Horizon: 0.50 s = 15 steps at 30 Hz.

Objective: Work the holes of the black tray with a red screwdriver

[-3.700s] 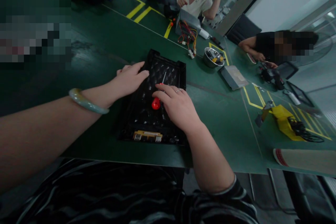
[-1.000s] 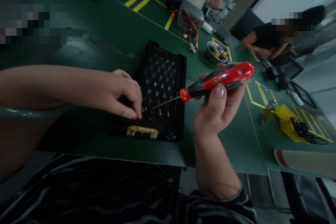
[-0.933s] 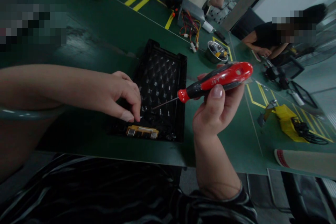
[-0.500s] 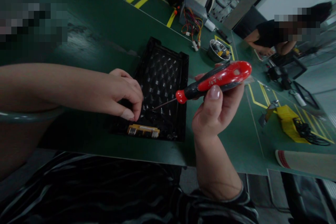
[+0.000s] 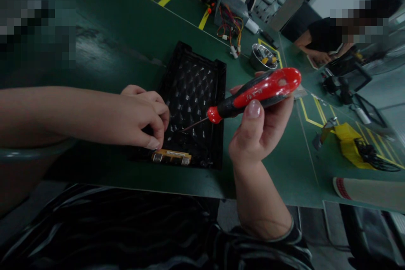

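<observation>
My right hand (image 5: 256, 130) is closed round a red-and-black screwdriver (image 5: 256, 95), its thumb along the handle. The thin shaft slants down left over a black plastic panel (image 5: 193, 88) with a quilted pattern, which lies on the green table. The tip is near the panel's lower middle; whether it touches anything, I cannot tell. My left hand (image 5: 147, 118) is bent over the panel's left side with thumb and fingertips together. Its thumb is at the left end of a small orange-yellow circuit board (image 5: 172, 156) with metal ports. What its fingers hold, if anything, is hidden.
Beyond the panel are a grey power supply box (image 5: 232, 8) with coloured wires and a metal bowl (image 5: 263, 57) of small parts. To the right lie a yellow object (image 5: 351, 143) with black cable and a pale roll (image 5: 367, 192). Two other people sit across the table.
My left hand has lowered slightly, bringing its thumb to the circuit board's left end. The screwdriver in my right hand has shifted a little left. The whole view has moved slightly.
</observation>
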{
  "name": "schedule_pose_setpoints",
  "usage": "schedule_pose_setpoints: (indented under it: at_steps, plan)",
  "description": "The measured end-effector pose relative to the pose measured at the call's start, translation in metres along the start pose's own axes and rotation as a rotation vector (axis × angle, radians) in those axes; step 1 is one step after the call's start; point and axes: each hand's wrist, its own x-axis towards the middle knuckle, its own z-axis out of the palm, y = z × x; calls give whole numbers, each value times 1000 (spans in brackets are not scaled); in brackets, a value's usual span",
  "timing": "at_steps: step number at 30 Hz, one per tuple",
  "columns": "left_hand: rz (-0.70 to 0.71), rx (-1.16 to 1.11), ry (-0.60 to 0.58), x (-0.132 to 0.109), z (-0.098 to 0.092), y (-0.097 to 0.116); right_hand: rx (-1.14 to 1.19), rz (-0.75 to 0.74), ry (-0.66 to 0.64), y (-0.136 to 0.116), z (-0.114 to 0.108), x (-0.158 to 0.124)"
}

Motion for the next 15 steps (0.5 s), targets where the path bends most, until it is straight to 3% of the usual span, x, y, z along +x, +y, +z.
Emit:
schedule_pose_setpoints:
  at_steps: [15]
  plan:
    - [-12, -50, 44, -1, -1, -1, 13, -39, 20, -1, 0, 0]
